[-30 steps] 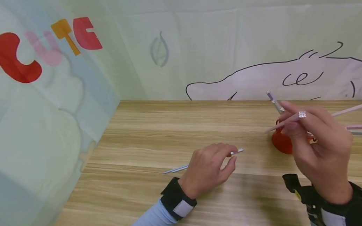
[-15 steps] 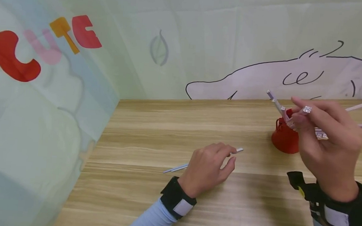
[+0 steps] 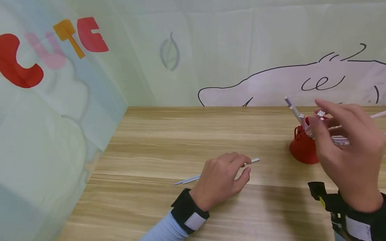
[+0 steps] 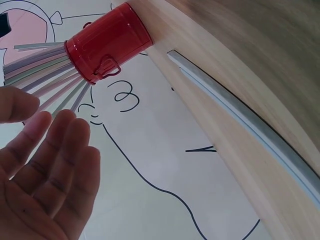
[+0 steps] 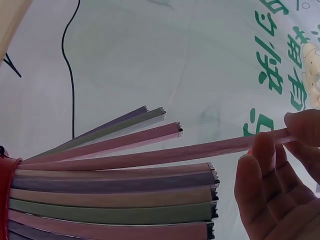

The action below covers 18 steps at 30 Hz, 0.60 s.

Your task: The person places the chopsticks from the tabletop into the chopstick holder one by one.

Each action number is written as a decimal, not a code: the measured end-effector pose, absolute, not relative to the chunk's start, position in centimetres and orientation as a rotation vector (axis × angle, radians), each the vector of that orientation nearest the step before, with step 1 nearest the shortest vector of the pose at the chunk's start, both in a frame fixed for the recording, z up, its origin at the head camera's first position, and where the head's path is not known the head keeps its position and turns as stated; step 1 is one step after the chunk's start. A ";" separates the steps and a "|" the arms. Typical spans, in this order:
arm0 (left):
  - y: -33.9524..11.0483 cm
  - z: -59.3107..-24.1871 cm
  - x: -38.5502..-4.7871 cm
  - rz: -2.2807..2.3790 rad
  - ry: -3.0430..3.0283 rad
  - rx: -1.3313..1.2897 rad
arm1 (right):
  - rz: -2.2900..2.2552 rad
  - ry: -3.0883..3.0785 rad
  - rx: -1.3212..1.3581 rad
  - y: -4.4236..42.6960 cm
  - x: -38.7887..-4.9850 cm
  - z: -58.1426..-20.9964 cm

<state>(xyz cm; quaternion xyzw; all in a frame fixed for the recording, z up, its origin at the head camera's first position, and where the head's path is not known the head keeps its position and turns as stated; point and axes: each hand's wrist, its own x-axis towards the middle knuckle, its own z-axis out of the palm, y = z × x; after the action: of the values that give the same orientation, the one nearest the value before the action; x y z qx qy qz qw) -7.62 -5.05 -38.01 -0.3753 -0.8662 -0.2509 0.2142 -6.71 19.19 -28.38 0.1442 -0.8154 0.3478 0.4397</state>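
My right hand [image 3: 355, 158] is above a small red bucket [image 3: 302, 148], pinching the top end of a pink chopstick [image 5: 200, 151] between thumb and fingertips. In the right wrist view, that chopstick slants into the bucket among several pink, green and purple chopsticks [image 5: 110, 204] with faceted silvery ends. Its lower tip is hidden inside. My left hand [image 3: 220, 178] hovers or rests over a light blue and a grey chopstick [image 4: 245, 112] lying on the table; which, I cannot tell. The left fingers are loosely extended and hold nothing in the left wrist view.
A wood-grain table [image 3: 151, 140] carries everything. Behind it and at the left hangs a pale printed cloth [image 3: 215, 43] with line drawings and coloured letters. Chopsticks fan out beyond the bucket's rim on both sides.
My right hand has moved slightly right and put the pink chopstick, earlier held slanted in front of the bucket, into the bucket's mouth. My left hand has barely moved.
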 end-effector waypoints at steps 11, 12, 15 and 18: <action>-5.1 -38.1 -7.6 -0.657 -2.453 -1.020 | 0.897 -1.993 0.337 19.2 -6.6 -28.3; -5.1 -38.1 -7.6 -0.654 -2.459 -1.018 | 0.909 -1.985 0.342 19.2 -6.6 -28.3; -5.2 -38.1 -7.6 -0.645 -2.477 -1.011 | 0.942 -1.961 0.361 18.8 -6.6 -28.1; -5.2 -38.2 -7.7 -0.617 -2.499 -1.002 | 0.969 -1.946 0.384 18.5 -6.5 -27.9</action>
<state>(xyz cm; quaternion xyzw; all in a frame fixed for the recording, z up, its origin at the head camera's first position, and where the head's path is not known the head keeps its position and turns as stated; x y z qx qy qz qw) -7.71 -5.19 -38.25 -0.3563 -0.8884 -0.2195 0.1886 -6.55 18.51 -27.87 0.1554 -0.7871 0.3919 0.4503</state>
